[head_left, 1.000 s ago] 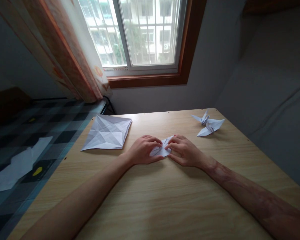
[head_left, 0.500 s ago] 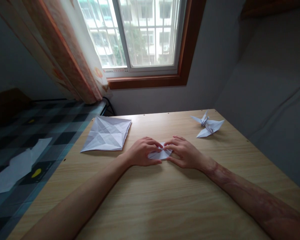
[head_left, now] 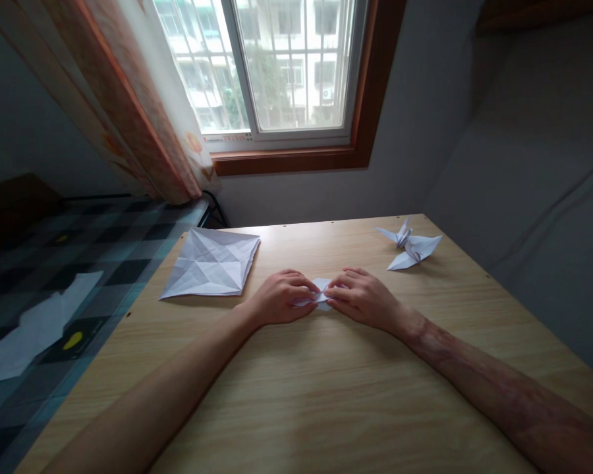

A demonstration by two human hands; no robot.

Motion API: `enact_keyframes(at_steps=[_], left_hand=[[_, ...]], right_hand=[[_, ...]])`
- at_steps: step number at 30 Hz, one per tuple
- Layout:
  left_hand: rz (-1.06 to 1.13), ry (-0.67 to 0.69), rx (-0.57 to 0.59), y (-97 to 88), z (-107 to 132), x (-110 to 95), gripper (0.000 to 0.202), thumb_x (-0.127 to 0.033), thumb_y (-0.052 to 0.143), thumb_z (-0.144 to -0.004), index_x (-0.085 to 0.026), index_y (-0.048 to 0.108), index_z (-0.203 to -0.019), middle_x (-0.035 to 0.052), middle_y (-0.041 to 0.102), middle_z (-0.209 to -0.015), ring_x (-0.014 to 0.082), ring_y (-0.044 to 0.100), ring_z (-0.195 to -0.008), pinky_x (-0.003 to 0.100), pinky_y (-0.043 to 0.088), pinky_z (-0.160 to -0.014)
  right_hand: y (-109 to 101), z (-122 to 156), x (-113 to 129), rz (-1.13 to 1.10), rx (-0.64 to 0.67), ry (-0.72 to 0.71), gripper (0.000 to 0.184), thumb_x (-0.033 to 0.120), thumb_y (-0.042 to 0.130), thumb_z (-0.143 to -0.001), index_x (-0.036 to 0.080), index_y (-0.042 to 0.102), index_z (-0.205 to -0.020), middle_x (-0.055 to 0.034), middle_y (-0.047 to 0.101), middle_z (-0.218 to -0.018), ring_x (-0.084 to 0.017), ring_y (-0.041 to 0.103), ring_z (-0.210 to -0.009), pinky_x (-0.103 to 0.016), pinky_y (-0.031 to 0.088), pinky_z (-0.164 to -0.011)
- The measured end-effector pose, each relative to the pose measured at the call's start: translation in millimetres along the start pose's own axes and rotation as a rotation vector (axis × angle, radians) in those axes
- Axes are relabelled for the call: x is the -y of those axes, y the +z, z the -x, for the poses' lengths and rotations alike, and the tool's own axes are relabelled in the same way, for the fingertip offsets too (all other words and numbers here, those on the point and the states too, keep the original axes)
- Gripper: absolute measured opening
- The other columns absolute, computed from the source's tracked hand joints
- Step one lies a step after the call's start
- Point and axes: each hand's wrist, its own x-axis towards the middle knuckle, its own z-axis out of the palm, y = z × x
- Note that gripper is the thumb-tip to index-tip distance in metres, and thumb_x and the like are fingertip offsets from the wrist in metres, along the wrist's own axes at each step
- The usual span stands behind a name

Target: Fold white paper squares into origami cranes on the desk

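A small folded piece of white paper [head_left: 322, 304] lies on the wooden table [head_left: 316, 395], partly covered by my fingers. My left hand [head_left: 285, 296] grips its left side, thumb at the near edge and fingers over the top. From the right, my right hand [head_left: 363, 295] pinches the paper between thumb and fingertips. The fingertips of both hands almost meet at the paper's middle. The exact folds under them are hidden.
Creased square paper sheets [head_left: 210, 263] lie at the table's far left. Folded paper cranes [head_left: 415, 251] sit at the far right. Left of the table is a bed with a checked cover [head_left: 123, 227], bearing white paper scraps [head_left: 42, 329]. A window [head_left: 296, 72] is beyond.
Both thumbs have moved inward and up against the paper's near part, closing toward the fingers. More of the paper's far edge shows between the hands. The other papers have stayed put.
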Motion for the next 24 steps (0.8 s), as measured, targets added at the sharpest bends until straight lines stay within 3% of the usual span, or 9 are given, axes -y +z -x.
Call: enact_keyframes(at_steps=[5, 11, 16, 19, 24], left_hand=[[0.049, -0.049, 0.017, -2.0, -1.6, -1.3, 0.011, -0.027, 0.072, -0.099, -0.024, 0.081, -0.095, 0.0051, 0.083, -0.1, 0.0184, 0.076, -0.088, 0.033, 0.06, -0.087], [0.126, -0.109, 0.048, -0.4, -2.2, 1.8, 0.011, -0.024, 0.069, -0.1, -0.023, 0.079, -0.097, 0.0074, 0.08, -0.102, 0.0194, 0.075, -0.094, 0.031, 0.059, -0.087], [0.132, -0.157, 0.047, 0.4, 0.2, 3.5, 0.016, -0.027, 0.069, -0.103, -0.022, 0.08, -0.113, 0.0082, 0.08, -0.111, 0.0191, 0.076, -0.097, 0.03, 0.06, -0.087], [0.155, -0.129, 0.046, 1.1, 1.7, 3.9, 0.019, -0.027, 0.068, -0.105, -0.026, 0.084, -0.115, 0.008, 0.081, -0.119, 0.0177, 0.078, -0.098, 0.029, 0.061, -0.089], [0.093, -0.051, 0.044, 2.2, 1.2, 2.6, 0.023, -0.019, 0.066, -0.101, -0.027, 0.085, -0.111, 0.0059, 0.084, -0.116, 0.0183, 0.079, -0.098, 0.031, 0.062, -0.093]], right_hand=[[5.8, 2.4, -1.9, -0.086, -0.028, 0.057, 0.015, 0.032, 0.066, -0.11, 0.027, 0.08, -0.106, -0.0068, 0.078, -0.106, -0.025, 0.07, -0.097, -0.045, 0.055, -0.096], [6.2, 0.2, -1.4, -0.312, -0.055, 0.18, 0.007, 0.029, 0.073, -0.105, 0.024, 0.077, -0.101, -0.0078, 0.077, -0.103, -0.025, 0.071, -0.096, -0.04, 0.056, -0.089], [4.5, -1.5, -0.6, -0.366, -0.044, 0.239, 0.002, 0.024, 0.075, -0.102, 0.024, 0.074, -0.104, -0.0067, 0.075, -0.101, -0.025, 0.069, -0.096, -0.038, 0.055, -0.087], [4.9, -1.3, -0.6, -0.405, -0.033, 0.235, 0.008, 0.018, 0.072, -0.102, 0.024, 0.075, -0.099, -0.0063, 0.074, -0.102, -0.024, 0.068, -0.099, -0.038, 0.055, -0.089], [4.6, -1.2, 0.5, -0.41, -0.032, 0.223, 0.012, 0.015, 0.071, -0.101, 0.025, 0.077, -0.099, -0.0069, 0.075, -0.103, -0.025, 0.069, -0.102, -0.039, 0.057, -0.093]])
